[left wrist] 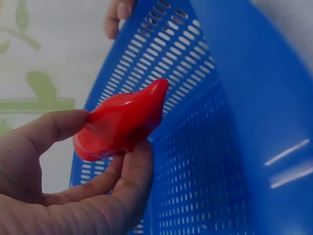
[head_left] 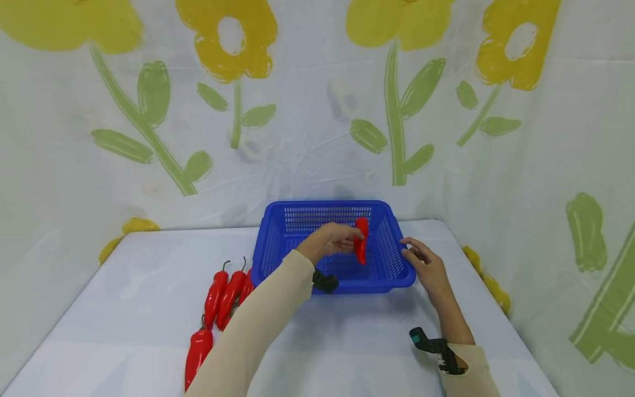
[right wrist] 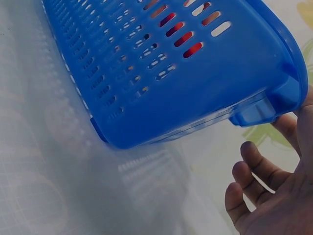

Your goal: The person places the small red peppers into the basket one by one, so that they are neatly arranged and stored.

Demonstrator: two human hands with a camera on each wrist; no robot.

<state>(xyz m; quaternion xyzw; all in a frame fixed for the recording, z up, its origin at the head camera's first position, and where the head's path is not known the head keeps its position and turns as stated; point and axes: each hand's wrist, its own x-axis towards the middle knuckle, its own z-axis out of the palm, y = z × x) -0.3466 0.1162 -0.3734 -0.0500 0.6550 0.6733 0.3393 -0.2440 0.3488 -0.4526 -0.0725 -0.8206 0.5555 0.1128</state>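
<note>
A glossy red chili pepper (head_left: 361, 241) is pinched between the thumb and fingers of my left hand (head_left: 329, 241). It hangs above the floor of the blue plastic basket (head_left: 327, 288), near the right side. In the left wrist view the chili pepper (left wrist: 122, 122) points its tapered end toward the slotted wall. At the basket's right rim, my right hand (head_left: 428, 267) grips the edge with thumb and index finger. The right wrist view shows its other fingers (right wrist: 252, 169) loosely bent below the rim, apart from the wall.
Several red chili peppers (head_left: 215, 298) lie left of the basket, partly hidden by the left sleeve (head_left: 270, 320). One more chili (head_left: 199, 353) lies closer to the front. A white cloth with printed flowers (head_left: 307, 143) hangs behind the white table (head_left: 124, 309).
</note>
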